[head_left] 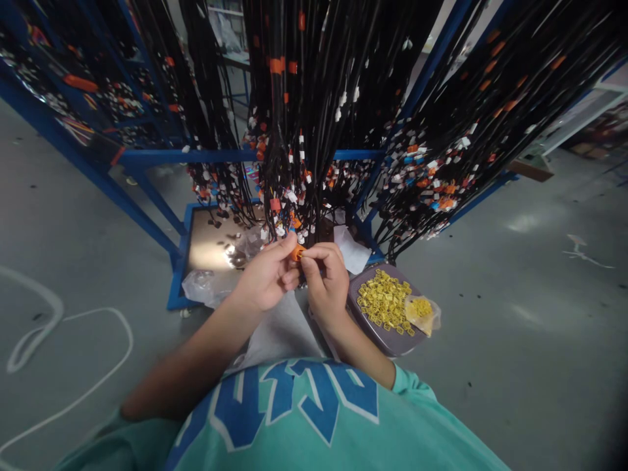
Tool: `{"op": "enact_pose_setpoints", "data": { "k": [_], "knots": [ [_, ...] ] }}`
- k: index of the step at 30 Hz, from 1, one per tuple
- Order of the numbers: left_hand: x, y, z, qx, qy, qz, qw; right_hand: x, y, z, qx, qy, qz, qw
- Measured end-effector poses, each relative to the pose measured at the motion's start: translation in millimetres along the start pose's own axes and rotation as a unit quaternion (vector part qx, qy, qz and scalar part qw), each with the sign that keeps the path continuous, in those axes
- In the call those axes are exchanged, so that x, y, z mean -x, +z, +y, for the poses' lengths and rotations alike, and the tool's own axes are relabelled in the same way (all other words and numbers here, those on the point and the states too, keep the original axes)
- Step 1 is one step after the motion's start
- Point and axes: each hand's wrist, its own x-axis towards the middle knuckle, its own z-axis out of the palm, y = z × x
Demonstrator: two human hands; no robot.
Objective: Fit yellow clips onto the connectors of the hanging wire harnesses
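Two hands worked one orange connector (297, 252) at the lower end of the hanging black wire bundles (299, 131), above the front edge of the blue rack (147, 157). The left hand (265, 278) and right hand (326, 281) both pinched it narrowly at the fingertips. Judged step: dressing this single connector, which calls for fine fingertip control. One tray (387, 343), just beside the right hand, held one small bag (422, 313) and yellow clips (385, 301) too numerous to count.

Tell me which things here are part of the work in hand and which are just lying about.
In use: orange piece pinched by left hand and right hand; hanging black cables; probably the tray of yellow clips.
Lying about: white cord on the floor; clear plastic bag; white paper.
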Motion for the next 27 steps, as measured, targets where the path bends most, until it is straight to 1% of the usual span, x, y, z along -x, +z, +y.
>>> {"op": "enact_pose_setpoints", "data": {
  "k": [4,10,12,14,16,18,20,22,27],
  "knots": [
    [0.0,-0.3,0.0,-0.005,0.005,-0.001,1.0,0.2,0.5,0.0,0.0,0.01,-0.002,1.0],
    [1.2,-1.7,-0.1,-0.036,0.018,0.006,0.999,0.5,-0.2,-0.4,0.037,-0.041,0.004,0.998],
    [1.6,-1.7,0.2,-0.041,0.019,0.009,0.999,0.6,0.7,0.2,0.028,-0.034,0.002,0.999],
    [1.7,-1.7,0.7,-0.043,0.021,0.014,0.999,0.5,1.7,0.9,-0.001,0.008,0.009,1.0],
    [1.6,-2.0,1.3,-0.047,0.028,0.015,0.998,-0.1,1.9,0.9,-0.049,0.077,0.01,0.996],
    [1.3,-2.9,1.6,-0.057,0.04,0.005,0.998,-1.0,0.4,-0.4,-0.101,0.151,-0.017,0.983],
    [0.9,-3.9,1.7,-0.073,0.053,-0.01,0.996,-2.2,-2.4,-2.8,-0.144,0.209,-0.062,0.965],
    [0.5,-4.7,1.5,-0.09,0.062,-0.017,0.994,-3.2,-5.4,-5.1,-0.173,0.242,-0.085,0.951],
    [0.0,-4.5,0.4,-0.124,0.073,-0.018,0.989,-4.4,-7.6,-6.3,-0.205,0.267,-0.078,0.939]
  ]
}}
